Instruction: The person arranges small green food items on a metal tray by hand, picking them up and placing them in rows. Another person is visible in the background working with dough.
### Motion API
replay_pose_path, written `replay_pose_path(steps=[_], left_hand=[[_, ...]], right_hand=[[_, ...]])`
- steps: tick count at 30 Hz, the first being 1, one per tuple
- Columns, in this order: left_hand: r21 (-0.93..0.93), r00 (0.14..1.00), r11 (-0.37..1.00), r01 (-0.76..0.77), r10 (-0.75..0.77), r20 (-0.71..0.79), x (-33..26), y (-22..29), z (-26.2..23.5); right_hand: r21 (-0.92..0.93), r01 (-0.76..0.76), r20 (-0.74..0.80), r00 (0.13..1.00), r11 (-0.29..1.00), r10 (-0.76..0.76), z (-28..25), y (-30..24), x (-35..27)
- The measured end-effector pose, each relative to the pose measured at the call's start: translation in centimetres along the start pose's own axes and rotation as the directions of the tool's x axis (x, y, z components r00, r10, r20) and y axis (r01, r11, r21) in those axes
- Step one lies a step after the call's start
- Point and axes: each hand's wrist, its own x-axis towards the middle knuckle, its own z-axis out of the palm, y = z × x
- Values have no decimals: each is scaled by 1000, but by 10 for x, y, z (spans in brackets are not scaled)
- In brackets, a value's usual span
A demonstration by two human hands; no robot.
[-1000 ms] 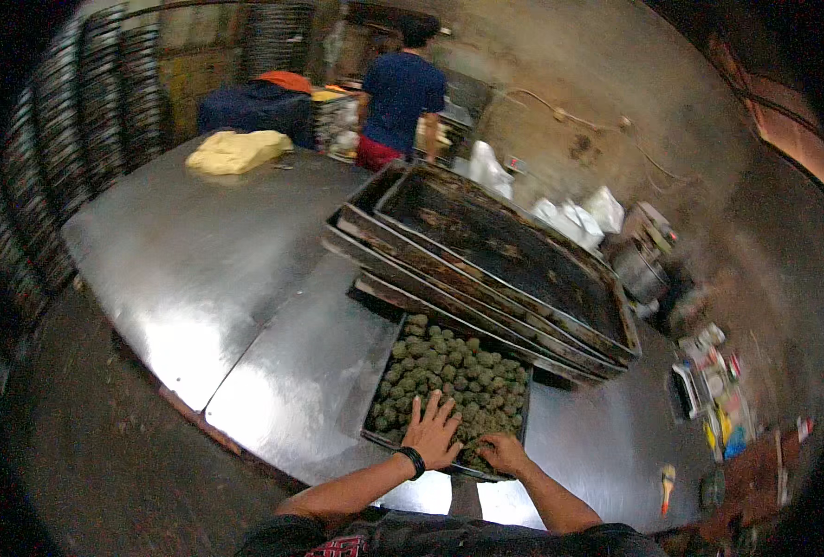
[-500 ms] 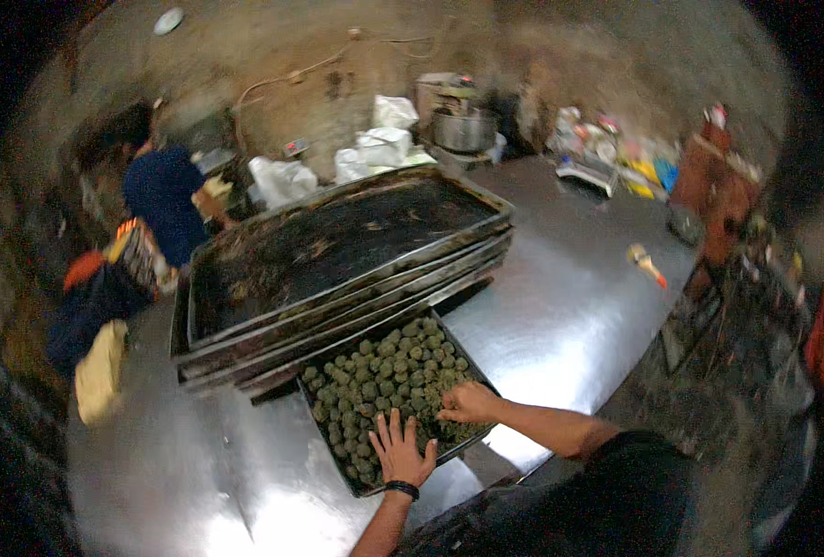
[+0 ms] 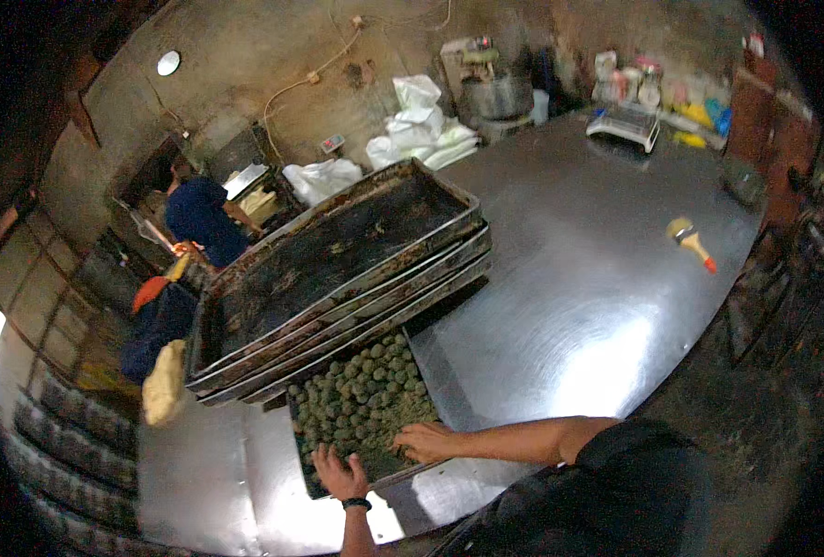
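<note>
Left hand (image 3: 342,479) is spread wide by greenish balls (image 3: 361,385), lower centre. Right hand (image 3: 426,443) is curled, can't tell its grip.

A brush (image 3: 693,246) lies near the bench's (image 3: 542,278) right edge. A scale (image 3: 625,126) stands toward the far right corner.

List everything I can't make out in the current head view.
All in the head view:
- What the right hand grips, if anything: hidden by the hand itself.
- What lies under the left hand: hidden by that hand.
- The ball tray's far end: hidden behind the pan stack.
- The rest of the left forearm: cut off by the lower edge.
- What the co-worker handles: too small, blurred.
</note>
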Motion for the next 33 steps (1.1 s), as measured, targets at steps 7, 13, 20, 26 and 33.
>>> replay_pose_path(steps=[7,13,20,26,33], left_hand=[[271,981,944,186,-196,9,-32,-25,30],[352,925,887,300,-361,121,-35,10,19],[259,906,893,369,-408,114,-29,25,3],[126,925,938,324,-342,168,-38,23,-10],[-480,993,869,120,-103,63,-51,-24,-7]], right_hand=[[-76,-33,300,952,997,54,15,-4,15],[13,-160,114,981,987,157,-16,-25,8],[-133,-196,186,958,972,219,-28,-47,13],[-105,-1,187,982,994,21,15,53,15],[-379,-125,84,982,917,168,11,-7,30]])
